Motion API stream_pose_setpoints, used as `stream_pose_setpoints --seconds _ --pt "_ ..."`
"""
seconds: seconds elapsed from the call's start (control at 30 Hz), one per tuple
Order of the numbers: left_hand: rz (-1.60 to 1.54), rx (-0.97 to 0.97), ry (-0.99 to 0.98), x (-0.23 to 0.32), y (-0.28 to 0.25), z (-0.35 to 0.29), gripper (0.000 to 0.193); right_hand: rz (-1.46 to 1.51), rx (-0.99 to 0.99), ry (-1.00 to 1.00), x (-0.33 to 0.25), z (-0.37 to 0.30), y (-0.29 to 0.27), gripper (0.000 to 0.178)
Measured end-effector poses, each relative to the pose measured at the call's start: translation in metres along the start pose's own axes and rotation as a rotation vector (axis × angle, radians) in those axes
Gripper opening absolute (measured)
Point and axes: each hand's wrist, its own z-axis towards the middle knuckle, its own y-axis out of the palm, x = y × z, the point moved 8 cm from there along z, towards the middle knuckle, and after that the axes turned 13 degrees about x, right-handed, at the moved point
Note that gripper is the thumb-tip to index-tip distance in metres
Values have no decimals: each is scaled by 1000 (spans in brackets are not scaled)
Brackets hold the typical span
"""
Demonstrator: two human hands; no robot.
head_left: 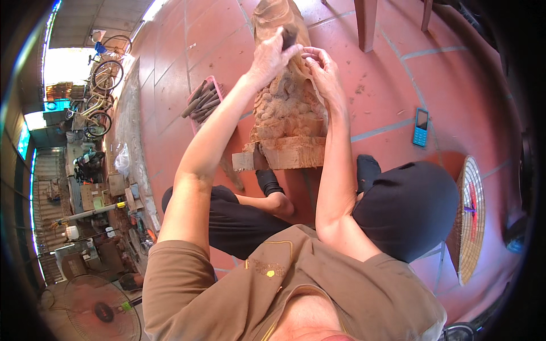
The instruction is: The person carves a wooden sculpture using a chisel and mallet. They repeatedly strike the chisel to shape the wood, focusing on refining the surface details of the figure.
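Observation:
A carved wooden sculpture (287,105) lies on the tiles in front of me, its square, rough-cut base toward me and its smoother end farther off. My left hand (269,61) is closed around a small dark brown piece (289,36), possibly folded sandpaper, over the smoother part. Close by on the right, my right hand (324,77) has its fingers curled in toward the thumb beside the left thumb. Whatever it may pinch is too small to make out. Its wrist lies along the sculpture's right side.
Left of the sculpture, a pink basket (215,85) holds several wooden-handled tools. A blue keypad phone (421,127) lies to the right, near a conical straw hat (471,221). Wooden furniture legs (366,25) stand beyond. Bicycles (107,77) and a fan (102,311) line the left side.

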Motion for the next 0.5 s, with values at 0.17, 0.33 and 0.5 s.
stream_pose_setpoints --seconds 0.17,0.33,0.5 --pt "-24 -106 -66 22 -5 -20 48 0 -208 -10 -17 -10 10 45" --pt "-67 -149 -179 23 -29 -22 49 -14 -320 6 -42 -31 26 50" --pt "-534 -125 -562 20 -44 -53 34 18 -306 -37 -21 -25 25 34"
